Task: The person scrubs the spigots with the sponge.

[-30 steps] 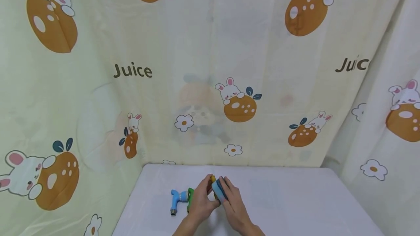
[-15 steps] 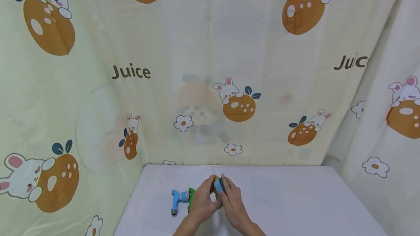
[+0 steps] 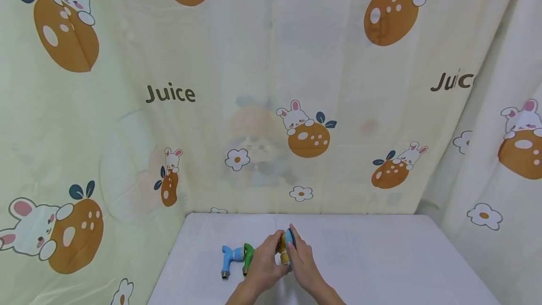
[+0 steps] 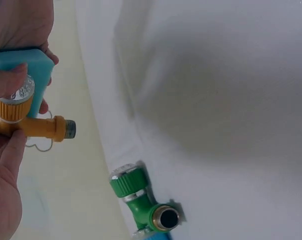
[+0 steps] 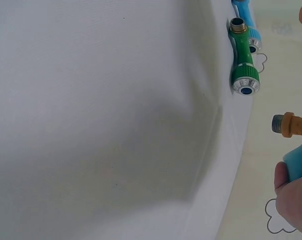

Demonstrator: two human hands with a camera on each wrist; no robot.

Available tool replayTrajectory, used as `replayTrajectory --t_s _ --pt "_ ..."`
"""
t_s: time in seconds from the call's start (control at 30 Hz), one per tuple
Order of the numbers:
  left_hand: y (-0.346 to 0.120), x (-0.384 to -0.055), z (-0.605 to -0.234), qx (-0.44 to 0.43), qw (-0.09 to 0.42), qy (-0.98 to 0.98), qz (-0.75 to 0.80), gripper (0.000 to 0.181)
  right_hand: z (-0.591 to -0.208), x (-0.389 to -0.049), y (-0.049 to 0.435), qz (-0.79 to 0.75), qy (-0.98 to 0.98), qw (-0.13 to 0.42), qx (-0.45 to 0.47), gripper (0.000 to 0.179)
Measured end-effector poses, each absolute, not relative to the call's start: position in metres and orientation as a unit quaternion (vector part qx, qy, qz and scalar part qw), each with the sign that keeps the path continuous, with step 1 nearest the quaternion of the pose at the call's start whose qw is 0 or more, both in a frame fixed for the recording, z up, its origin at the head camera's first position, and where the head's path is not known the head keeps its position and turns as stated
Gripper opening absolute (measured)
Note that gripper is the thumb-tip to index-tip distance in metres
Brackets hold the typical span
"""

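Note:
Both hands are together over the white table in the head view. My left hand (image 3: 264,263) grips a yellow-orange faucet (image 3: 285,258) with a threaded metal end; in the left wrist view its ribbed knob (image 4: 13,107) has a silver cap. My right hand (image 3: 306,262) holds a sponge (image 3: 289,236), light blue with a darker layer, up against the faucet. The left wrist view shows the light blue face of the sponge (image 4: 33,62) right behind the knob. Left of the hands lie a green faucet (image 3: 248,254) and a light blue faucet (image 3: 230,255).
The white table (image 3: 372,258) spreads out to the right of the hands. A cream curtain (image 3: 254,60) printed with rabbits and oranges hangs behind it. In the right wrist view the green faucet (image 5: 244,57) lies close beside the blue one (image 5: 247,20).
The faucet and sponge have shifted slightly to the right and turned more upright, so more of the yellow faucet shows. The right hand has moved with the sponge; the green and blue faucets stay put.

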State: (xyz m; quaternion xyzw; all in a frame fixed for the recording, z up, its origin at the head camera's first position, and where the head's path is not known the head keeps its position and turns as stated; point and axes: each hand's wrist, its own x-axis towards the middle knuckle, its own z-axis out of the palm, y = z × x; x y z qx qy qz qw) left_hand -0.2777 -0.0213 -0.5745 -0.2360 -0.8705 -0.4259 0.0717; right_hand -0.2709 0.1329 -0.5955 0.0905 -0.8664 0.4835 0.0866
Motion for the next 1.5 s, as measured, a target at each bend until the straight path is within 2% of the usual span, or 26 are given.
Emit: replayTrajectory --t_s 0.37,0.67,0.87,1.2,1.33,1.5 --pt "-0.017 -0.268 -0.577 -0.276 0.075 -0.877 -0.385 0.086 -0.599 -0.28 0.135 0.547 -0.837 -0.004 0.012 0.068" --pt "-0.013 -0.264 -0.575 -0.305 0.012 -0.819 -0.486 0.091 -0.601 -0.281 0.148 0.617 -0.784 -0.069 -0.006 0.082" --pt "-0.016 -0.265 -0.57 -0.278 -0.017 -0.795 -0.539 0.086 -0.6 -0.282 0.151 0.639 -0.762 -0.095 -0.033 0.089" --pt "-0.02 -0.269 -0.571 -0.221 -0.045 -0.749 -0.623 0.085 -0.597 -0.284 0.151 0.628 -0.773 -0.08 -0.041 0.086" --pt "-0.027 -0.272 -0.572 -0.164 -0.042 -0.736 -0.656 0.09 -0.598 -0.28 0.148 0.622 -0.782 -0.026 -0.043 0.082" --pt "-0.038 -0.279 -0.574 -0.099 -0.025 -0.698 -0.709 0.092 -0.592 -0.264 0.14 0.597 -0.799 0.072 0.013 0.061"
